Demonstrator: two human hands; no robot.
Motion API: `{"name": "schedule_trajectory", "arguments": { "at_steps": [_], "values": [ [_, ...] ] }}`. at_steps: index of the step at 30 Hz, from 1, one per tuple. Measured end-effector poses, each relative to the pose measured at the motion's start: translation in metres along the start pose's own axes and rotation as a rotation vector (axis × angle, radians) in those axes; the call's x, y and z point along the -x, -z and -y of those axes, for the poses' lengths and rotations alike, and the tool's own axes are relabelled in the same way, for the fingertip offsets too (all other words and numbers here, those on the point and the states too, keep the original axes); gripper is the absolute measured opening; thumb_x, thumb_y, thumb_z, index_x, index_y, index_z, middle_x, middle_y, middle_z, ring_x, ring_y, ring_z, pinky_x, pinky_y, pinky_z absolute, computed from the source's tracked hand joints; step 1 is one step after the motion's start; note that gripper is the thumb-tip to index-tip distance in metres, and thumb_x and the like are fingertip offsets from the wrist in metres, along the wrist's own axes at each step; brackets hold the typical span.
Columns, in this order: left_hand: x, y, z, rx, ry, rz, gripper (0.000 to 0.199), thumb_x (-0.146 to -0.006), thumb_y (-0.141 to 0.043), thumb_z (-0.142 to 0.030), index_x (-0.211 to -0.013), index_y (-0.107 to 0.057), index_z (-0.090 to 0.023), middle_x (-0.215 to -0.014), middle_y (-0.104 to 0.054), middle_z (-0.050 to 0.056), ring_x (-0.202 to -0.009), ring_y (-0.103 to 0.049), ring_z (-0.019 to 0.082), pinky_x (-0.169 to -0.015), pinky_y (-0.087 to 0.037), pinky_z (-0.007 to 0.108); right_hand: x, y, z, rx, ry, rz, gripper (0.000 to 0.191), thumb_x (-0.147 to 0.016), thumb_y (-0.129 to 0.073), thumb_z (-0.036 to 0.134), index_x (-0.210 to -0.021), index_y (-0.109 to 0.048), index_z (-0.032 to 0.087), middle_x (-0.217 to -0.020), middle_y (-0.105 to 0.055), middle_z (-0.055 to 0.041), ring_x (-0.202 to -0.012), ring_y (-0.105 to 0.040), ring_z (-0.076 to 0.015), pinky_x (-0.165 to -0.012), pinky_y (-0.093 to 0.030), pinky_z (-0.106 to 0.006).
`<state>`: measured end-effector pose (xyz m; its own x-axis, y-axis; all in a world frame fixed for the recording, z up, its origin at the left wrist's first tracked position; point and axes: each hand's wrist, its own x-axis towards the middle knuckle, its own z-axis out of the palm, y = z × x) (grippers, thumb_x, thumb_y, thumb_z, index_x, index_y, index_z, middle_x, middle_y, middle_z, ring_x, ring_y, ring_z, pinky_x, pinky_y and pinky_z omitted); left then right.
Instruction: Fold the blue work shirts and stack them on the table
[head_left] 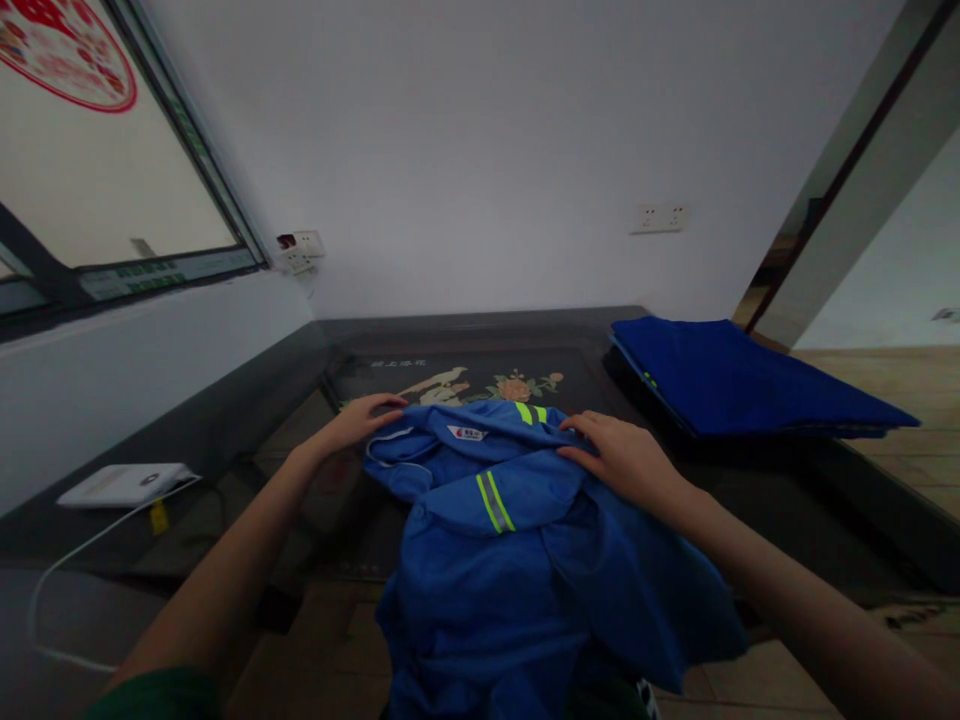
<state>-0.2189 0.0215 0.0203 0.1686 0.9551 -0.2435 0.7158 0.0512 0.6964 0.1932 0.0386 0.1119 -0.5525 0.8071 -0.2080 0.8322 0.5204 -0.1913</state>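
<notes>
A blue garment (480, 590) with yellow-green and grey reflective strips lies bunched over the near edge of a dark table (480, 325) and hangs down in front. A white label shows inside its collar. My left hand (364, 418) pinches the garment's far left edge, fingertips closed on the cloth. At the right side of the collar, my right hand (619, 455) has its thumb and fingers on the fabric, closed round a fold near a reflective strip.
Folded dark blue cloth (750, 380) is stacked on the table's right side. A white device (124, 484) with a white cable rests at the left. Wall sockets (660, 218) and a window are behind.
</notes>
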Motion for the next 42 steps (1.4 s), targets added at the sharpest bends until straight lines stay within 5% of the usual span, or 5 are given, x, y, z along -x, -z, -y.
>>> {"name": "schedule_trajectory", "arguments": {
  "at_steps": [10,19,22,30,42],
  "values": [
    [0.018,-0.003,0.018,0.114,0.155,0.007,0.041,-0.068,-0.064,-0.058,-0.067,-0.063,-0.017,-0.063,-0.062,0.001,-0.062,-0.058,0.018,-0.058,-0.044,0.025,0.008,-0.007,-0.008,-0.294,0.007,0.023,0.023,-0.088,-0.052,0.022,-0.104,-0.068,0.021,-0.087,-0.07,-0.006,-0.08,-0.066,-0.022,-0.07,-0.048,-0.031],
    [0.03,-0.025,-0.079,0.76,0.228,-0.122,0.041,-0.079,-0.06,-0.054,-0.099,-0.06,-0.018,-0.075,-0.065,0.001,-0.061,-0.062,0.016,-0.058,-0.05,0.027,0.019,0.019,0.013,-1.279,-0.173,0.267,0.043,-0.084,-0.057,0.042,-0.121,-0.055,0.022,-0.054,-0.042,0.0085,-0.042,-0.043,-0.0082,-0.043,-0.038,-0.02],
    [0.027,-0.038,-0.082,0.754,0.086,0.028,0.045,-0.082,-0.057,-0.055,-0.106,-0.061,-0.017,-0.09,-0.069,0.008,-0.075,-0.067,0.02,-0.069,-0.054,0.032,0.025,-0.002,0.022,-1.258,-0.103,0.319,0.051,-0.084,-0.058,0.044,-0.129,-0.049,0.022,-0.062,-0.05,0.0058,-0.052,-0.052,-0.0104,-0.052,-0.046,-0.022],
    [0.011,-0.06,0.02,0.202,-0.021,-0.165,0.04,-0.075,-0.061,-0.043,-0.105,-0.067,-0.017,-0.114,-0.067,0.013,-0.109,-0.061,0.029,-0.099,-0.044,0.047,0.041,-0.03,-0.018,-0.966,-0.124,0.052,0.033,-0.085,-0.053,0.039,-0.11,-0.064,0.021,-0.101,-0.068,-0.0087,-0.092,-0.065,-0.0223,-0.077,-0.054,-0.035],
    [0.004,-0.069,-0.022,0.581,0.012,0.27,0.072,-0.073,-0.073,-0.041,-0.138,-0.047,-0.021,-0.144,-0.047,0.013,-0.132,-0.045,0.031,-0.108,-0.038,0.043,-0.001,-0.038,0.011,-0.278,0.091,-0.078,0.049,-0.084,-0.054,0.015,-0.133,-0.053,0.021,-0.136,-0.054,-0.0116,-0.126,-0.049,-0.0248,-0.105,-0.042,-0.045]
  ]
}}
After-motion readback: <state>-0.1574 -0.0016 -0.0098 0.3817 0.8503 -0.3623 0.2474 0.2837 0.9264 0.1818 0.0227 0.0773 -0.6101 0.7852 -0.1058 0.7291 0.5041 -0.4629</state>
